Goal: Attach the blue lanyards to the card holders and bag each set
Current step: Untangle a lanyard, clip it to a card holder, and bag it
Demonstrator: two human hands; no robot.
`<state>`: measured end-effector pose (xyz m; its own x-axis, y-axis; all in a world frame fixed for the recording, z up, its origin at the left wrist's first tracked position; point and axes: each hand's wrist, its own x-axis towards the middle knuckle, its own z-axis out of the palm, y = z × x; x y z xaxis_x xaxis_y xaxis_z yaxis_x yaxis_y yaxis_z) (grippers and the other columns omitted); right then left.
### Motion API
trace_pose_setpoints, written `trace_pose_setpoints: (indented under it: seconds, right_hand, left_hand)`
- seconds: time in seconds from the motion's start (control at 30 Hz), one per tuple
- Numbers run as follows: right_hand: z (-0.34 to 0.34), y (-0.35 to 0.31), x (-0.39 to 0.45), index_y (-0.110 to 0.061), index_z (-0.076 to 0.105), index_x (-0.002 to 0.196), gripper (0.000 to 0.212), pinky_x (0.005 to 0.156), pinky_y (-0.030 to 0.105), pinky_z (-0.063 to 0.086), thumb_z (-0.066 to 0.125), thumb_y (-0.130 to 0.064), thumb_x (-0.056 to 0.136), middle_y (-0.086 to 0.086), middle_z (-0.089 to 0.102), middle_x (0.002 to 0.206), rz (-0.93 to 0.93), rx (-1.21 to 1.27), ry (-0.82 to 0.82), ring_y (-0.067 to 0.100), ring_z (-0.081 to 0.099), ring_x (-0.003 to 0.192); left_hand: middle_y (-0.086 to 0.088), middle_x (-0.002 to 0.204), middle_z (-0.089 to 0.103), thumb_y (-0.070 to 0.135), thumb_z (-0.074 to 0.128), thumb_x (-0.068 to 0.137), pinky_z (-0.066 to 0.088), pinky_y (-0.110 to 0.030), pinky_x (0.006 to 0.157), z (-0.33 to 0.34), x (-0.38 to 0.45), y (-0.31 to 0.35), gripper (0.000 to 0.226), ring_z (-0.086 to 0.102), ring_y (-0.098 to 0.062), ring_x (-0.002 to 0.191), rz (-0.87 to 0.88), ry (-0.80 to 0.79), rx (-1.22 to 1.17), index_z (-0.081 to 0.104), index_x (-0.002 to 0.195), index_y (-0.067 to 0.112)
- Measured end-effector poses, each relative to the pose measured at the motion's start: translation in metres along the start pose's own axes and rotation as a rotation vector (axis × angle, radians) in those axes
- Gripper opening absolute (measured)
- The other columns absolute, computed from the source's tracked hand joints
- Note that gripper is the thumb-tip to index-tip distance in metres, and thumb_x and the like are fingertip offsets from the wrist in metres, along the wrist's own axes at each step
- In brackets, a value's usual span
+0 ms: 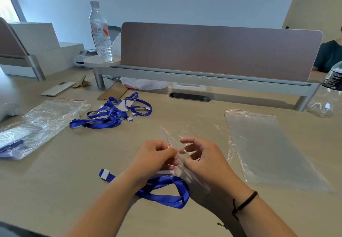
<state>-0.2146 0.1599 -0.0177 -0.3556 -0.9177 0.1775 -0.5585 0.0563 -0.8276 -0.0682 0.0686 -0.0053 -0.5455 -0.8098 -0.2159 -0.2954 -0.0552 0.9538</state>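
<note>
My left hand (155,158) and my right hand (201,160) both pinch the red-striped mouth of a small clear zip bag (177,140) held just above the desk. Beneath my wrists lies a blue lanyard (166,190) looped on the table, its white clip end (105,174) pointing left; a white card holder (166,172) shows partly under my left hand. A tangled heap of blue lanyards with card holders (114,112) sits further back on the left.
A stack of empty clear zip bags (266,148) lies at right. Filled bags (37,125) lie at left. A water bottle (100,33) stands on a round shelf by the brown desk divider (212,51). Another bottle (331,92) stands at far right, and a seated person's arm shows behind it.
</note>
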Motion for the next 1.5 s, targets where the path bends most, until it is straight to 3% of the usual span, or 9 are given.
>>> trace_pose_setpoints:
  seconds: [0.13,0.3,0.47,0.63,0.8,1.0,1.2,1.4,1.5]
  right_hand:
    - [-0.004,-0.005,-0.005,-0.04,0.042,0.139,0.064,0.078,0.027,0.059,0.074,-0.023,0.085,-0.016,0.06,0.106,-0.046,-0.268,-0.156,0.009,0.066,0.088]
    - [-0.002,-0.001,-0.004,-0.029,0.056,0.133,0.034,0.078,0.032,0.059,0.058,-0.026,0.099,-0.003,0.073,0.098,-0.144,-0.482,0.064,0.013,0.067,0.084]
    - [-0.008,0.0,0.0,-0.024,0.066,0.111,0.015,0.069,0.032,0.06,0.055,-0.029,0.101,-0.007,0.072,0.085,-0.104,-0.347,0.177,0.008,0.068,0.073]
    - [-0.022,0.0,0.003,-0.024,0.071,0.103,0.015,0.062,0.021,0.057,0.057,-0.029,0.1,-0.011,0.066,0.08,-0.095,-0.372,0.273,0.005,0.061,0.068]
    - [-0.041,0.004,0.006,-0.023,0.073,0.098,0.011,0.062,0.006,0.047,0.062,-0.021,0.097,-0.018,0.065,0.078,-0.111,-0.167,0.442,-0.001,0.062,0.071]
    - [-0.042,0.011,0.007,-0.034,0.074,0.09,0.017,0.056,0.017,0.048,0.068,-0.019,0.094,-0.015,0.07,0.069,-0.066,0.143,0.416,0.002,0.061,0.059]
    - [-0.019,0.007,0.002,-0.028,0.078,0.099,0.013,0.06,0.019,0.054,0.07,-0.021,0.093,-0.011,0.074,0.078,-0.106,0.12,0.372,0.01,0.065,0.069]
    - [-0.017,0.009,0.002,-0.028,0.077,0.104,0.015,0.059,0.017,0.053,0.069,-0.021,0.093,-0.019,0.074,0.081,-0.133,0.113,0.353,0.004,0.067,0.071]
    - [-0.016,0.011,0.003,-0.025,0.078,0.103,0.014,0.057,0.017,0.054,0.07,-0.02,0.092,-0.019,0.073,0.073,-0.128,0.098,0.362,0.006,0.065,0.065]
  left_hand:
    - [-0.008,0.082,0.078,0.018,0.067,0.094,0.063,-0.034,0.079,0.003,0.0,-0.001,0.013,0.077,-0.021,0.079,0.029,-0.002,0.058,0.073,0.091,0.007]
    - [-0.009,0.081,0.077,0.019,0.07,0.092,0.062,-0.034,0.08,0.004,0.001,-0.002,0.012,0.076,-0.022,0.08,0.034,-0.042,0.054,0.074,0.092,0.008]
    - [-0.014,0.076,0.075,0.003,0.073,0.087,0.063,-0.036,0.073,0.003,0.005,-0.003,0.01,0.074,-0.024,0.07,0.037,-0.004,0.016,0.067,0.095,0.004]
    - [-0.003,0.062,0.069,0.006,0.072,0.086,0.058,-0.027,0.056,-0.005,0.011,-0.01,0.01,0.07,-0.016,0.057,0.117,0.094,0.273,0.066,0.088,0.013]
    - [0.002,0.069,0.067,0.012,0.074,0.082,0.055,-0.023,0.061,-0.018,0.011,-0.016,0.014,0.061,-0.008,0.06,0.163,0.138,0.468,0.067,0.084,0.024]
    - [-0.006,0.075,0.072,0.016,0.077,0.085,0.053,-0.026,0.061,-0.033,0.008,-0.011,0.007,0.065,-0.013,0.065,0.105,0.063,0.36,0.07,0.086,0.019]
    - [0.004,0.085,0.076,0.026,0.074,0.089,0.059,-0.028,0.073,-0.047,-0.004,-0.001,0.006,0.07,-0.01,0.077,0.155,0.013,0.288,0.071,0.093,0.023]
    - [0.028,0.11,0.063,0.056,0.083,0.069,0.048,-0.018,0.092,-0.079,-0.028,-0.012,0.047,0.057,0.007,0.106,0.27,-0.299,0.826,0.066,0.112,0.045]
    - [0.028,0.111,0.055,0.054,0.083,0.071,0.039,-0.01,0.091,-0.083,-0.03,-0.019,0.052,0.049,0.007,0.106,0.322,-0.3,1.005,0.067,0.118,0.041]
